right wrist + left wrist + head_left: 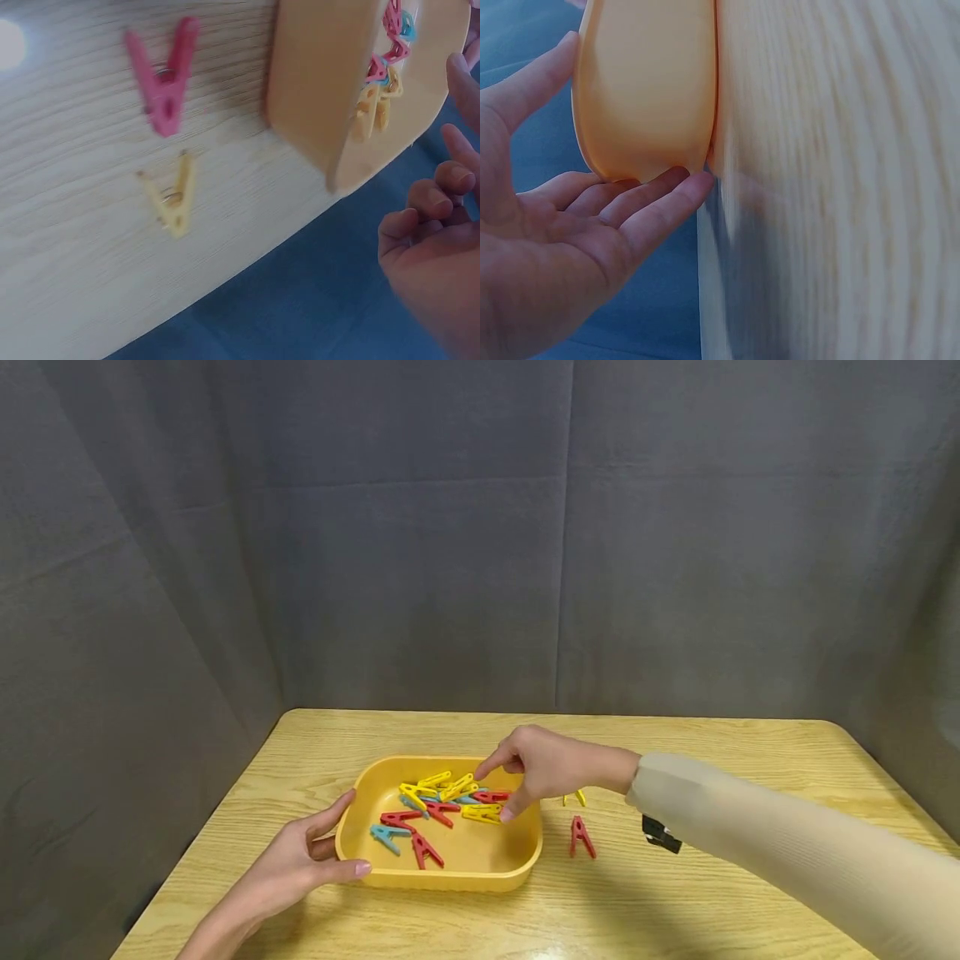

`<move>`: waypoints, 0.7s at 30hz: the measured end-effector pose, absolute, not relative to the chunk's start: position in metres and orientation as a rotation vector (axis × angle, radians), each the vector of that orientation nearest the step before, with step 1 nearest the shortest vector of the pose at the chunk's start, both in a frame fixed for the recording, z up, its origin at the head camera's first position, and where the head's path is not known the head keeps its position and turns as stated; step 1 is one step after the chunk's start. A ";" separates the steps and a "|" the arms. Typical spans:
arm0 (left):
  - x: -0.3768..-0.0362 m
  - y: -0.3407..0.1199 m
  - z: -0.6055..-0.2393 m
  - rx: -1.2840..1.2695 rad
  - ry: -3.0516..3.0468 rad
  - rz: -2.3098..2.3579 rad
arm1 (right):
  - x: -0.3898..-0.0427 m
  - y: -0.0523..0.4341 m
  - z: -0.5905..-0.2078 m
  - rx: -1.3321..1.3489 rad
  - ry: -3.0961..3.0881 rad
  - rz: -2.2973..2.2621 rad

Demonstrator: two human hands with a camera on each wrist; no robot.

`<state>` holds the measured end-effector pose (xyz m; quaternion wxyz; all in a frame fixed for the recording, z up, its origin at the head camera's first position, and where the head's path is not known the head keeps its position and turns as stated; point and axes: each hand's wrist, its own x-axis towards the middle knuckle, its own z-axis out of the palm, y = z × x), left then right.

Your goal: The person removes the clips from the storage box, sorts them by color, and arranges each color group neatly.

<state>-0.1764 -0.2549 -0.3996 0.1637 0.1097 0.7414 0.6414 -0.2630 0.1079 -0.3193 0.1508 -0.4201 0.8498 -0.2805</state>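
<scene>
A yellow plastic tray [446,882] on the table holds several yellow, red and light blue clothespins. At its left end my left hand [288,864] touches the outside, thumb near the front corner and index finger toward the back. In the left wrist view, the fingertips of this left hand [600,232] rest against the tray's end wall [649,105]. Over the right part of the tray, my right hand [551,766] has thumb and index finger spread apart. Its thumb tip is beside a yellow clothespin [480,812]. Nothing is pinched in the right wrist view; the other fingers [427,202] are bent.
Right of the tray, a red clothespin [581,837] lies on the wooden table [675,893]. Behind it is a yellow clothespin [580,797], partly hidden by the right forearm. A dark grey cloth [420,593] hangs beyond the table's far edge.
</scene>
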 end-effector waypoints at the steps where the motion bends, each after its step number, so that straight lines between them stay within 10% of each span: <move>1: -0.176 -0.255 -0.400 0.313 2.115 1.828 | -0.264 0.102 -0.320 -1.226 2.431 -0.797; 21: -0.175 -0.255 -0.399 0.321 2.135 1.829 | -0.267 0.036 -0.359 -1.265 2.326 -0.648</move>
